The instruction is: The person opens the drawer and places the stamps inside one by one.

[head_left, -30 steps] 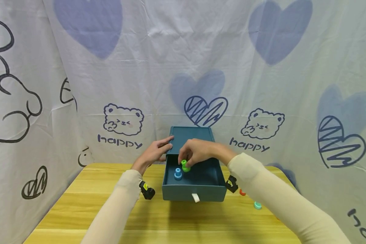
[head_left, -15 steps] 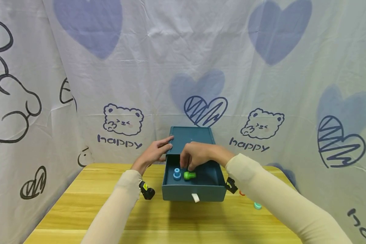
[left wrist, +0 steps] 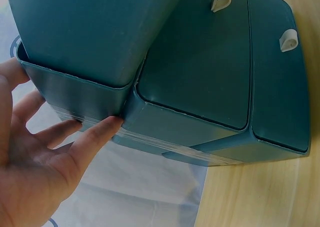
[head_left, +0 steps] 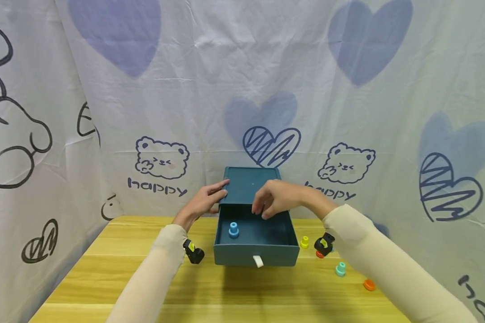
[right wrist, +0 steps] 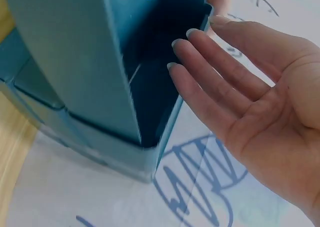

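A dark teal cabinet (head_left: 242, 181) of stacked drawers stands at the back of the table, its top drawer (head_left: 256, 255) pulled out. My left hand (head_left: 202, 202) rests against the cabinet's left side, fingers spread; the left wrist view shows the fingertips (left wrist: 111, 122) on the cabinet wall. Inside the drawer, toward the left, a blue stepped peg (head_left: 233, 230) stands upright. Above the drawer's back right part hovers my right hand (head_left: 280, 197). In the right wrist view that hand (right wrist: 250, 97) holds nothing, its fingers extended beside the drawer's opening.
On the wooden table (head_left: 145, 255), right of the cabinet, lie a yellow peg (head_left: 304, 242), a mint peg (head_left: 340, 269), an orange piece (head_left: 369, 285) and a red piece (head_left: 319, 254) partly behind the wrist camera. A printed cloth (head_left: 210, 107) hangs behind the table.
My right hand let go of a green peg, which lay in the drawer half a second ago and is now out of sight. The hand has risen and moved right. My left hand stayed.
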Demonstrator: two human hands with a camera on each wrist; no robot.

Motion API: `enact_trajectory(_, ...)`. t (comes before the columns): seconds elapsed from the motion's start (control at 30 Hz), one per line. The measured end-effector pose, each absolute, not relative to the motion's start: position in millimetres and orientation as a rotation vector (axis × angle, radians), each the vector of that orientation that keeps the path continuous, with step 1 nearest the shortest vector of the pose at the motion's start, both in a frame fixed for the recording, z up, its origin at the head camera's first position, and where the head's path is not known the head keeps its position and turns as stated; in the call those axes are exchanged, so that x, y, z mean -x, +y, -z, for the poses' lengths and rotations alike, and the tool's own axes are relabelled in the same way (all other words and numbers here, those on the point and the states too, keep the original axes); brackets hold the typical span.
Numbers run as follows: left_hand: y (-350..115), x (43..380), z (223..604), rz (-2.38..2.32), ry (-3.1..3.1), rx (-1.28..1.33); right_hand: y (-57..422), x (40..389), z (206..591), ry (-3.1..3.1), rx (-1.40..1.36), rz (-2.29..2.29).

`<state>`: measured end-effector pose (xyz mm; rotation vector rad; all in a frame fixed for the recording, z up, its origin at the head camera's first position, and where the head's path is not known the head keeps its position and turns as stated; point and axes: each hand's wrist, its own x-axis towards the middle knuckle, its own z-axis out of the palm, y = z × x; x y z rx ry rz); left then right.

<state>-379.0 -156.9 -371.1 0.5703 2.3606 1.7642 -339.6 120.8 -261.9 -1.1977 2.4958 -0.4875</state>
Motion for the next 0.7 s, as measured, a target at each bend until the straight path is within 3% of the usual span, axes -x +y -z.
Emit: enact_trajectory(0.7,-156,377,369,-1.753,2.374,-0.566,219,339,284,2.595,1.051,0.757)
